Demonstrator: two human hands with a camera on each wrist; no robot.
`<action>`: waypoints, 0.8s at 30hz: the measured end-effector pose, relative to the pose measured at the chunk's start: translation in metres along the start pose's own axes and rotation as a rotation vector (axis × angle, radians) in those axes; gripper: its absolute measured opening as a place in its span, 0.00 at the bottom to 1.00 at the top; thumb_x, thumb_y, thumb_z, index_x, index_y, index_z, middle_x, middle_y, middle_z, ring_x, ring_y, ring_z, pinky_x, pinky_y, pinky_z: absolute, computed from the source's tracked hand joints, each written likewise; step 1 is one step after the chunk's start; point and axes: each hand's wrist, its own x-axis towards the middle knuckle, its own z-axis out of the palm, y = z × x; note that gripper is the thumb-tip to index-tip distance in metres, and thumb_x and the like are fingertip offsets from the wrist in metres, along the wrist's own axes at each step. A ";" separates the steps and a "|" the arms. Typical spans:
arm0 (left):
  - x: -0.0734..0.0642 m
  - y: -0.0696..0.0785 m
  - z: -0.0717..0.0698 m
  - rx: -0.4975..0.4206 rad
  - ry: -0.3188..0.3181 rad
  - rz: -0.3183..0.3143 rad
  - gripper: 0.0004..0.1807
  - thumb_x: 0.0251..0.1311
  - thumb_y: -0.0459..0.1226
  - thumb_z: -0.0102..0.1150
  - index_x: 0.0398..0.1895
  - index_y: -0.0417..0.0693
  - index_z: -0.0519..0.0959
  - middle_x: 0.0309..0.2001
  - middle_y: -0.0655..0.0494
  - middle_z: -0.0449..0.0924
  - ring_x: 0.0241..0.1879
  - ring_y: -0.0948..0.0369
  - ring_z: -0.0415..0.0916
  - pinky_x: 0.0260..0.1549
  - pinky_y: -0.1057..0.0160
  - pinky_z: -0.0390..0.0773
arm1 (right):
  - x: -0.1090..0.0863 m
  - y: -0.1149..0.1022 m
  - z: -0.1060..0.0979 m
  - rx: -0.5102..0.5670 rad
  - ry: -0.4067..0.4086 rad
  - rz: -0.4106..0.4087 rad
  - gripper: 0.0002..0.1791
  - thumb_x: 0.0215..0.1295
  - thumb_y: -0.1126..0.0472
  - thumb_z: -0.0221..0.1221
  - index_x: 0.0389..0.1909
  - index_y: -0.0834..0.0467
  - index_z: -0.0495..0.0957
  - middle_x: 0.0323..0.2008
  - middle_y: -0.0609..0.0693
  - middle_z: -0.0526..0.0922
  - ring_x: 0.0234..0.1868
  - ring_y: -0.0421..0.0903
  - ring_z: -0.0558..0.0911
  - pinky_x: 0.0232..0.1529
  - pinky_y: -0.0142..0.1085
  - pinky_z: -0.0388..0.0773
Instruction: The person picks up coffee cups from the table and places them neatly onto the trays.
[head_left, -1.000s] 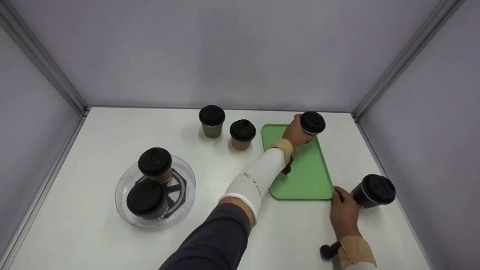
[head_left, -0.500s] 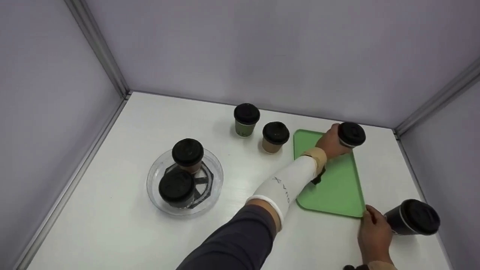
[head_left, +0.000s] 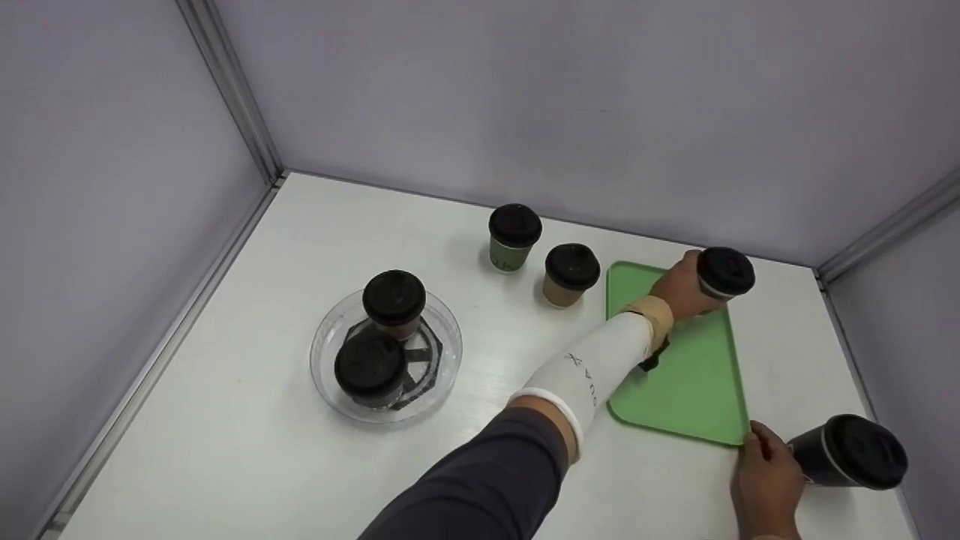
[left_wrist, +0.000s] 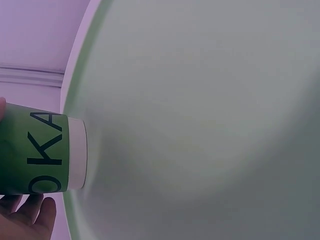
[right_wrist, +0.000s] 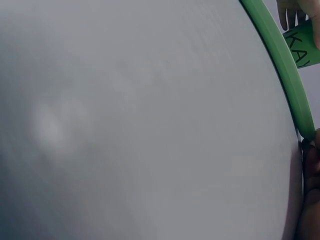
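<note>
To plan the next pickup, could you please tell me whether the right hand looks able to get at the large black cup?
Probably yes: the large black cup is close beside the right hand, with nothing visible between them, though that hand would likely need to release the green tray first.

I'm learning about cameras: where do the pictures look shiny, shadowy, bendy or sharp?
Head view: soft shadow beside the standing green cup; right wrist view: hazy glare on the table, and the tray's rim curves like a bow; left wrist view: the held cup looks sharp.
</note>
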 end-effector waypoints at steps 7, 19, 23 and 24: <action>-0.001 -0.003 0.005 0.026 0.043 0.000 0.46 0.46 0.55 0.73 0.66 0.50 0.62 0.50 0.64 0.75 0.47 0.71 0.73 0.41 0.75 0.71 | -0.002 -0.001 -0.002 -0.066 -0.022 -0.053 0.28 0.78 0.49 0.40 0.71 0.60 0.63 0.67 0.63 0.66 0.68 0.62 0.62 0.66 0.54 0.58; -0.005 -0.020 -0.008 0.057 0.074 -0.044 0.47 0.44 0.54 0.74 0.65 0.48 0.63 0.49 0.61 0.76 0.46 0.69 0.74 0.40 0.73 0.73 | -0.006 -0.005 0.014 -0.078 -0.044 -0.121 0.28 0.78 0.49 0.41 0.70 0.61 0.64 0.66 0.65 0.67 0.67 0.64 0.63 0.65 0.56 0.58; -0.012 -0.027 -0.017 0.093 0.032 -0.068 0.56 0.42 0.52 0.77 0.72 0.49 0.56 0.57 0.57 0.73 0.52 0.67 0.73 0.46 0.72 0.72 | -0.006 -0.006 0.021 -0.080 -0.051 -0.123 0.28 0.78 0.49 0.41 0.70 0.61 0.64 0.66 0.65 0.67 0.67 0.64 0.63 0.64 0.56 0.58; -0.014 -0.027 -0.021 0.095 0.017 -0.079 0.58 0.41 0.51 0.78 0.74 0.50 0.53 0.59 0.57 0.71 0.54 0.66 0.71 0.47 0.72 0.71 | -0.006 -0.006 0.023 -0.080 -0.052 -0.122 0.28 0.78 0.50 0.41 0.70 0.62 0.64 0.66 0.65 0.67 0.67 0.64 0.63 0.64 0.56 0.58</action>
